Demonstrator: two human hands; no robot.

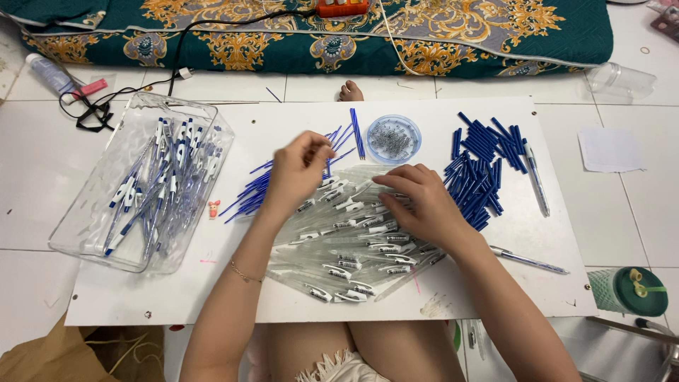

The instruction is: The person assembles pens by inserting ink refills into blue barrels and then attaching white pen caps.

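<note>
Board (566, 283): white, lying flat on the tiled floor, carrying everything the hands are working over.

Tray (92, 205): clear plastic, sitting well left of the left hand, filled with finished pens.

Barrels (353, 262): heap of clear pen barrels spreading under and below both hands at the board's middle.

Caps (484, 173): blue pile lying just right of the right hand.

Refills (244, 194): thin blue ones fanning out just left of the left hand and beyond it.

Dish (393, 139): round, blue, holding small springs, sitting just above the gap between the hands.

Left hand (297, 173): forearm reaching up from the lap, wrist bending, fingers curling in a pinch at the tips. Something thin seems to be between them; cannot tell what.

Right hand (417, 201): lying palm-down on the barrels, fingers spreading leftward and pressing on them, closing round nothing.

Two loose pens lying right of the right hand, one beside the caps (537, 180), one nearer the wrist (530, 261).
</note>
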